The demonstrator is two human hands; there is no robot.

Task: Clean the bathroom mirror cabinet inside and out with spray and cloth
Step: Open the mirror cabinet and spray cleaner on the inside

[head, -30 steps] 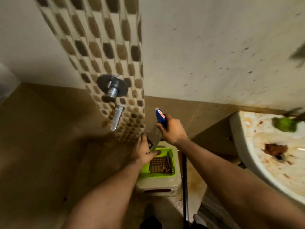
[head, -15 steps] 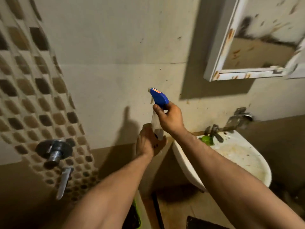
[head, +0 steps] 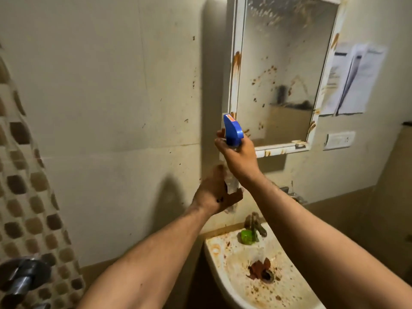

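A clear spray bottle with a blue trigger head [head: 233, 130] is held upright in front of the wall. My right hand [head: 239, 156] is closed around its neck, just under the trigger. My left hand [head: 215, 192] cups the bottle's lower body from the left. The mirror cabinet [head: 283, 70] hangs on the wall just right of and above the bottle. It has a white frame and a shut mirror door spattered with brown stains. No cloth is in view.
Below the cabinet is a dirty white sink [head: 240, 284] with a tap [head: 254, 224] and a green object [head: 246, 237] by it. Papers [head: 354, 81] and a wall switch [head: 338, 140] are right of the cabinet. A shower valve [head: 24, 277] sticks out of mosaic tiles at lower left.
My view has swung up and right from the floor bin to the mirror cabinet. Both hands have risen with the spray bottle, which now stands near the cabinet's lower left corner.
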